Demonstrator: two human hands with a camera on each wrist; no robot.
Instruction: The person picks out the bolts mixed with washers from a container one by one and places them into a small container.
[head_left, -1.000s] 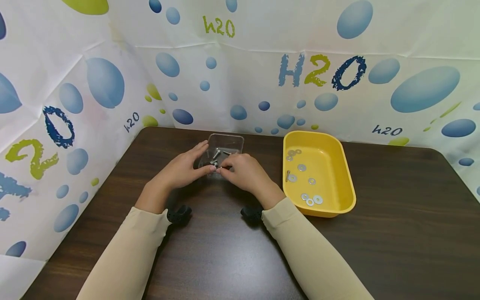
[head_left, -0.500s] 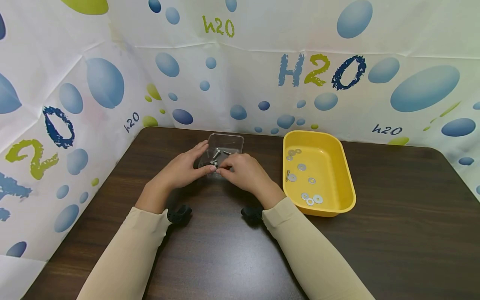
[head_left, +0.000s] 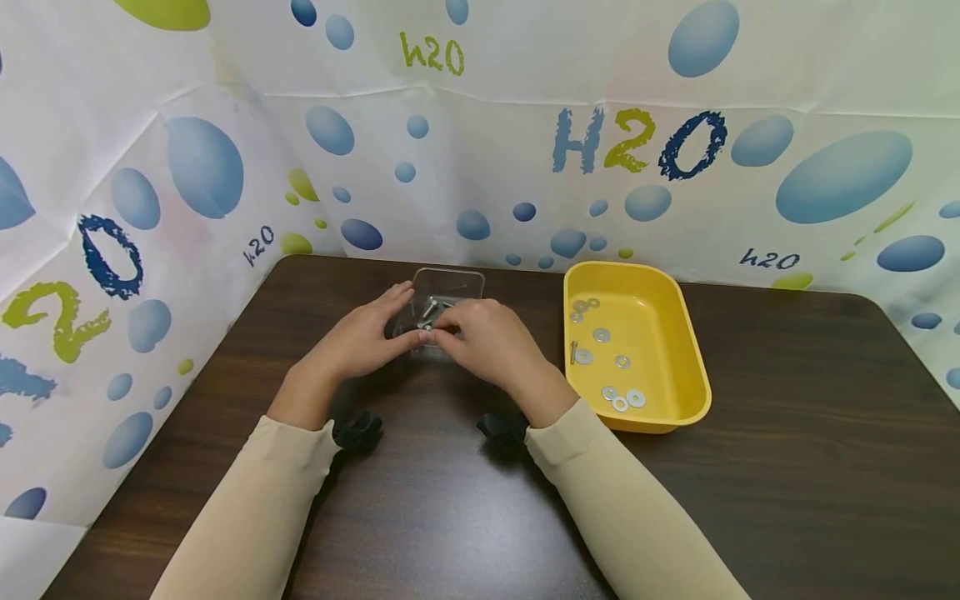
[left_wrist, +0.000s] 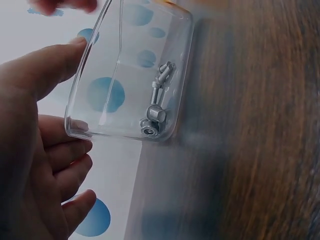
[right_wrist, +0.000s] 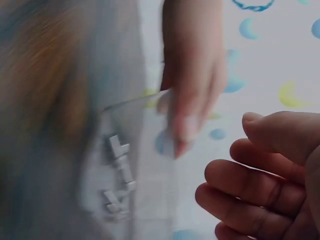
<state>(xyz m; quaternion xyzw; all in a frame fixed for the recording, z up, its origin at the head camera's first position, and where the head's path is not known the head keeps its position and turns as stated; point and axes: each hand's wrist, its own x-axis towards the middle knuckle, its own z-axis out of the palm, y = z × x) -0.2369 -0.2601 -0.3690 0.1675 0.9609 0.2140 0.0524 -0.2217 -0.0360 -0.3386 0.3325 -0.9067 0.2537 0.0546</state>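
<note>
A small clear plastic box [head_left: 462, 287] stands toward the back of the table, holding several metal bolts [left_wrist: 156, 114]. My left hand [head_left: 348, 342] grips the box at its left near corner, with the thumb along the near rim and the fingers along the side. Over the right near side of the box is my right hand [head_left: 491, 342], its fingertips above the bolts. In the right wrist view its fingers are loosely bent, with a gap below the thumb and nothing visible between them.
To the right stands a yellow tray [head_left: 660, 333] with several flat washers [head_left: 636, 398] and a thin bolt [head_left: 573, 352] near its left wall. Behind the dark wooden table [head_left: 420, 508] hangs a white sheet [head_left: 510, 150] with blue drops.
My right hand has lifted slightly and shifted a little over the box. My left hand stays at the box, and the head view has turned slightly.
</note>
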